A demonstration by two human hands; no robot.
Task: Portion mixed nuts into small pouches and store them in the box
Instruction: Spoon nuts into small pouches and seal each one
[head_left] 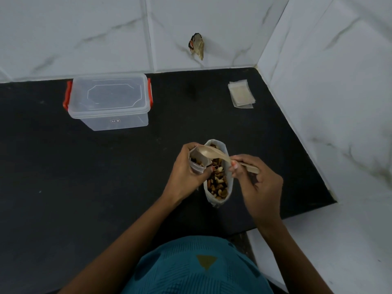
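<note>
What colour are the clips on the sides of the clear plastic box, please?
Orange-red. The clips on the box show best in the head view.

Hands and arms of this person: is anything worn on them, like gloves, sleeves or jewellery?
No gloves, sleeves, watch or rings show: the left hand and right hand and both forearms are bare. Some fingernails look painted pink. The garment below is teal with fine lines and a mustard triangle.

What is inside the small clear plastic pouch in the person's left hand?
The small clear plastic pouch holds a few brown mixed nuts; the bowl of the pale wooden spoon sits at its mouth. The left hand hides its lower part.
</note>
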